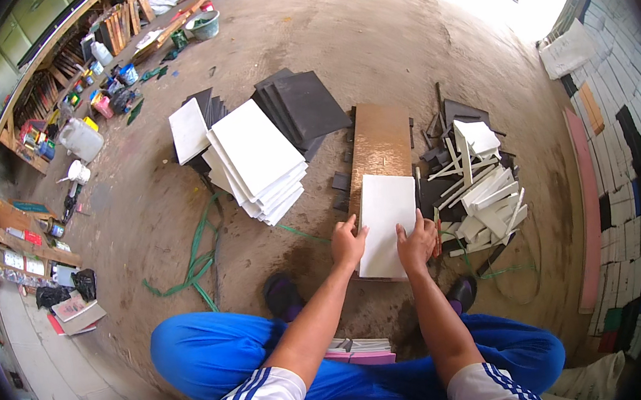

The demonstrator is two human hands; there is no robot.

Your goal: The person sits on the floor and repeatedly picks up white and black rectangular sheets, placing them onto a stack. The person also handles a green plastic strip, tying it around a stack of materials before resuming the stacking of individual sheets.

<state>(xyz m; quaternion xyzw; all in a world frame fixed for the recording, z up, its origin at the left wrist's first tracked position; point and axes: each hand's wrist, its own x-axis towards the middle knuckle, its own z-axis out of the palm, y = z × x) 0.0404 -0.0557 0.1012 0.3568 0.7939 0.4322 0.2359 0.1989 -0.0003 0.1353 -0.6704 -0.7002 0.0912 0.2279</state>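
A white rectangular sheet (386, 220), perhaps foam and perhaps several layers thick, lies on the near end of a long brown board (381, 128). My left hand (349, 243) grips its left edge, thumb on top. On the opposite edge, my right hand (417, 243) holds it the same way, fingers curled over the side. Left of the board stands a fanned stack of white sheets (254, 148). Black sheets (311, 104) are piled just behind that stack. To the right of the board is a heap of white offcut strips (490, 203) mixed with black scraps.
Green strapping (201, 258) trails over the dirt floor at left. Stacked white sheets (619, 179) form a wall at right, with a pink plank (586, 213) leaning there. A jerrycan (82, 140) and a bucket (203, 26) stand farther left. Pink and white pieces (362, 356) lie between my legs.
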